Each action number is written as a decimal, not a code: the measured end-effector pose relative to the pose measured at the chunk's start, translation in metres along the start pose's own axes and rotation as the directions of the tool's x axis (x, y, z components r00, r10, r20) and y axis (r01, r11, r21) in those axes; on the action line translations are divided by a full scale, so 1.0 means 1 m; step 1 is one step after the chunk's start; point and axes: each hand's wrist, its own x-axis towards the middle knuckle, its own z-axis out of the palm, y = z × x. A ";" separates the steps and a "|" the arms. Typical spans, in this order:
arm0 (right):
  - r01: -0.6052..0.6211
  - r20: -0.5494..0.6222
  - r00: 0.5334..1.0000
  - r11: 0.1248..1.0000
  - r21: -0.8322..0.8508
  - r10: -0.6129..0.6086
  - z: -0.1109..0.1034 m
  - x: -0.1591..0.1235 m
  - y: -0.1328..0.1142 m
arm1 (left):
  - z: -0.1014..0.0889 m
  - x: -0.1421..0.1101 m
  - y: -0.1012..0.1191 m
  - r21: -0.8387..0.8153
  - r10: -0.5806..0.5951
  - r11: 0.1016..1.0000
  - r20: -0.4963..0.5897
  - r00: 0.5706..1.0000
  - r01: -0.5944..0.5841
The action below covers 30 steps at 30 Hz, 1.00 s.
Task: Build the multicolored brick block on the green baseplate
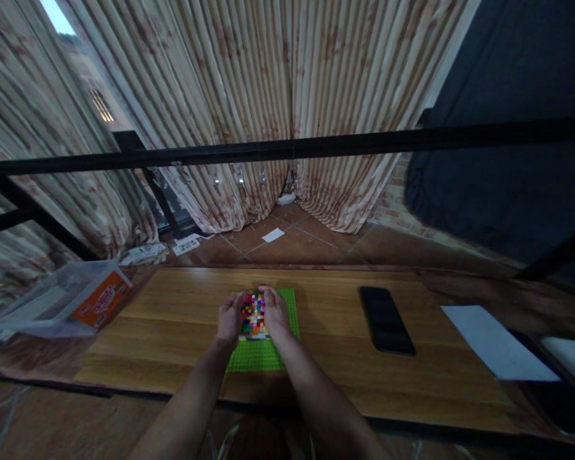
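Note:
A green studded baseplate lies on the wooden table in front of me. On its far half sits a flat patch of many small multicoloured bricks. My left hand rests against the left side of that patch, fingers curled and pressed to it. Against the patch's right side lies my right hand, its fingers bent over the top right corner. Both hands hold the brick patch between them.
A black phone lies to the right on the table, a white sheet further right. A clear plastic box with an orange label stands at the left end. A black bar crosses overhead; curtains hang behind.

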 end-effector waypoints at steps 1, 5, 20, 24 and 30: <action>0.003 -0.003 1.000 1.000 0.006 -0.003 0.000 -0.001 0.000 | 0.000 -0.001 0.000 -0.002 -0.011 1.000 0.011 1.000 0.011; 0.006 -0.024 1.000 1.000 0.018 -0.005 -0.001 -0.003 0.000 | -0.003 0.000 0.005 0.002 -0.059 0.998 0.076 0.995 0.059; -0.001 -0.065 0.998 0.996 -0.093 -0.005 -0.004 -0.010 -0.002 | 0.005 0.003 0.016 -0.031 -0.148 0.986 0.279 0.949 0.163; 0.015 -0.045 0.999 0.990 -0.143 -0.022 -0.004 -0.010 -0.003 | 0.005 0.003 0.013 0.019 -0.091 0.996 0.251 0.964 0.089; 0.053 -0.003 0.998 0.978 -0.204 -0.055 -0.006 -0.013 -0.009 | 0.005 0.003 0.011 0.150 -0.003 0.988 0.267 0.964 -0.038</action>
